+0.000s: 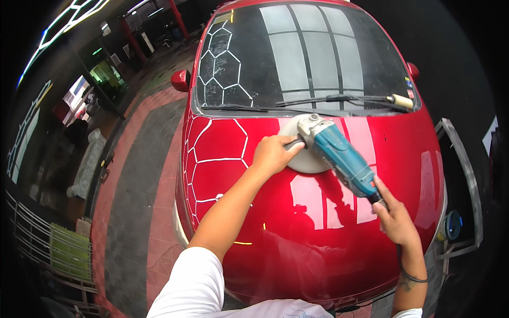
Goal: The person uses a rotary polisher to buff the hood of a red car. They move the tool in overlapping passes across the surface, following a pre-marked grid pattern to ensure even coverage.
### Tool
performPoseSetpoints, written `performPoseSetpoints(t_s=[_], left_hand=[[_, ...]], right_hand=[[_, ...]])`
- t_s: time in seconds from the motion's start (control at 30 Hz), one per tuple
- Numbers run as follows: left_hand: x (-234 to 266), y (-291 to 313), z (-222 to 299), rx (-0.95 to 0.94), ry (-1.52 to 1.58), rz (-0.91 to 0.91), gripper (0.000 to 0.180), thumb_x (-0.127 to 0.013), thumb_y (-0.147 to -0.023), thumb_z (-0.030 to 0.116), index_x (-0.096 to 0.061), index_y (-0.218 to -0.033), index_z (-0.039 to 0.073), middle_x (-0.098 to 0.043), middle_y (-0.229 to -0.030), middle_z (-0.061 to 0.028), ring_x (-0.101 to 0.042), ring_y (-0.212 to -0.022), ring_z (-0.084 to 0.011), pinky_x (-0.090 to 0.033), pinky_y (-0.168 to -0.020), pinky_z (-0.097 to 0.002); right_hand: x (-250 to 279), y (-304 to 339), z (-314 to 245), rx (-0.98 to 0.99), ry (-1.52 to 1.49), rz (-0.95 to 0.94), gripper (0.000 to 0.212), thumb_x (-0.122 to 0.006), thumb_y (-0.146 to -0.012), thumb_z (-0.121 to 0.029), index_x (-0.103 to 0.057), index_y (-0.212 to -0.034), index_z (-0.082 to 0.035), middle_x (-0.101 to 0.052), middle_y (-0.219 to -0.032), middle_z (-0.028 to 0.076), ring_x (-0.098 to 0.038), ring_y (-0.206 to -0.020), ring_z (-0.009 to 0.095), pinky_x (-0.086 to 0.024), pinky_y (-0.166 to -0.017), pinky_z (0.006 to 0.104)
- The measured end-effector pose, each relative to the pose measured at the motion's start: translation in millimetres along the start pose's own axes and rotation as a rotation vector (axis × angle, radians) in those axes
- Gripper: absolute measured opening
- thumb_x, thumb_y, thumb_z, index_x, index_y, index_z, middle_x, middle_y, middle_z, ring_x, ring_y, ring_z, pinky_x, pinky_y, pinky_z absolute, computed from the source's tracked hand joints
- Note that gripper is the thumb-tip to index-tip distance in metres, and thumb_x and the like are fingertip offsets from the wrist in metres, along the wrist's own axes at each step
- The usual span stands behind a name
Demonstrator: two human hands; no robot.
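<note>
A teal and silver car polisher [343, 157] lies slantwise over the glossy red car hood [275, 212]. Its round off-white pad [306, 160] rests against the paint near the windshield. My left hand [273, 155] is wrapped round the black side handle by the polisher's head. Lower right, my right hand [393, 214] grips the rear end of the body, where the black cord runs down past my wrist. Part of the pad is hidden beneath the machine's head. Hexagon light reflections and faint hazy marks show on the paint.
Wipers [339, 99] lie along the base of the windshield [313, 53], with a pale roller-shaped object [401, 100] at the right one. A blue bucket [452, 225] and a grey frame [466, 175] stand right of the car. Metal railings [37, 233] are at far left.
</note>
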State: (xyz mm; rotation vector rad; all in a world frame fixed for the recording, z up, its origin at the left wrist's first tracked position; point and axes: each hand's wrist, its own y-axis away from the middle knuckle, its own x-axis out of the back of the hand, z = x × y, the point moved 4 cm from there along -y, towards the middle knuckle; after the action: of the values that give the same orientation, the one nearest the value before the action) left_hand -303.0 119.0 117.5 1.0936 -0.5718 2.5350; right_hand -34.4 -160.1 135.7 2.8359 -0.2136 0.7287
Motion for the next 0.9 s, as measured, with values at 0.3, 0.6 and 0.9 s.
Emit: performPoseSetpoints(t_s=[0.3,0.6,0.9], left_hand=[[111.0,26.6,-144.9,0.2,0.036,0.141,0.052,-0.088,-0.091,0.052,-0.087,-0.123,0.012,-0.084,-0.112,-0.0179,-0.083,-0.104,-0.0318,-0.062,-0.095,-0.0409],[203.1,47.0,-229.2,0.229,0.01,0.269,0.045,-0.088,-0.095,0.039,-0.085,-0.126,0.007,-0.085,-0.115,-0.0173,-0.083,-0.107,-0.0258,-0.061,-0.097,-0.0376],[142.7,38.2,-178.5,0.186,0.053,0.179,0.052,-0.088,-0.091,0.05,-0.086,-0.125,0.011,-0.084,-0.116,-0.0186,-0.083,-0.107,-0.0288,-0.062,-0.098,-0.0383]], right_hand=[[-115.0,-64.2,-90.6,0.253,0.183,-0.133,0.069,-0.064,-0.114,-0.023,-0.035,-0.176,-0.019,-0.076,-0.115,0.028,-0.076,-0.108,0.043,-0.057,-0.101,0.0467],[-212.5,-117.6,-146.0,0.343,0.265,-0.24,0.065,-0.059,-0.115,-0.029,-0.035,-0.175,-0.019,-0.074,-0.115,0.033,-0.072,-0.112,0.052,-0.055,-0.099,0.057],[-165.6,-78.5,-97.9,0.295,0.154,-0.156,0.068,-0.061,-0.114,-0.016,-0.033,-0.176,-0.017,-0.074,-0.14,0.024,-0.075,-0.115,0.043,-0.057,-0.102,0.0497]])
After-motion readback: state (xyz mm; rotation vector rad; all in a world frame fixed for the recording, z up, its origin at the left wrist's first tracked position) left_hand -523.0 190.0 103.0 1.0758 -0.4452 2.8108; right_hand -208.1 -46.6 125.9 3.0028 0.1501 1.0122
